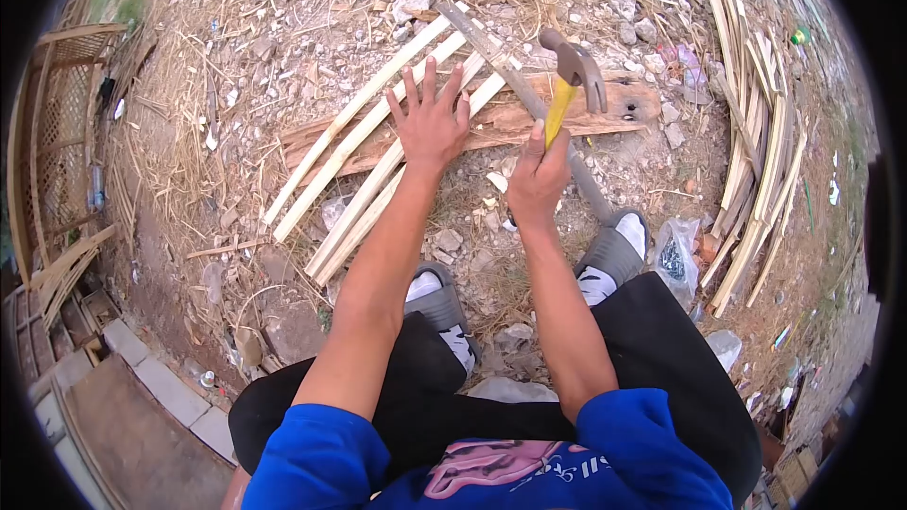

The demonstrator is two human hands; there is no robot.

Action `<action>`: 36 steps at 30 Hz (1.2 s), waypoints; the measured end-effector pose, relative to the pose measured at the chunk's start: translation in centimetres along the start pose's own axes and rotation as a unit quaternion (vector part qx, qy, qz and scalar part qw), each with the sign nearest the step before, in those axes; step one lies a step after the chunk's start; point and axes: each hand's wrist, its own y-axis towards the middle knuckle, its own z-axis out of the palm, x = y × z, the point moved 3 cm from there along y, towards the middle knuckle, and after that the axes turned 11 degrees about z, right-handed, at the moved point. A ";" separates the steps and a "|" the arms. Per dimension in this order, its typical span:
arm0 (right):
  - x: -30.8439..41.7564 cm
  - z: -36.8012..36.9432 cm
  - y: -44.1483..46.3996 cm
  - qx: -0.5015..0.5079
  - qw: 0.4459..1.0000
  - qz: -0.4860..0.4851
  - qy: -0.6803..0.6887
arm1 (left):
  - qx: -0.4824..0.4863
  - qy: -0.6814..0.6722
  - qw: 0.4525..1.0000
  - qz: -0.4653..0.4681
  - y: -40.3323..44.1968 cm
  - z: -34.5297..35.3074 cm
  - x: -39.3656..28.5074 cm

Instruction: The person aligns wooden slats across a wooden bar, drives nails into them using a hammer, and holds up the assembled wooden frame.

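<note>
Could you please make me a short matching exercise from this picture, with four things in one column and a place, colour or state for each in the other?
Column 1
1. Left hand
2. Right hand
3. Hammer
4. Loose pile of wooden strips

Column 2
A. Yellow at the handle
B. On the ground at the right side of the view
C. Closed in a grip
D. Spread open over a few pale strips

Right pairs: 1-D, 2-C, 3-A, 4-B
</note>
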 end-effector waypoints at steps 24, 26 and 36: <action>-0.2 0.2 0.4 0.024 0.999 -0.012 -0.042 | -0.017 0.037 0.998 0.045 -0.5 0.1 -0.5; 0.4 0.2 0.2 -0.001 1.000 -0.016 -0.006 | -0.014 0.039 0.998 0.041 -0.5 0.1 -0.2; -0.9 0.4 1.5 0.022 0.994 -0.025 -0.102 | -0.001 0.049 0.998 0.049 -0.5 0.1 -0.8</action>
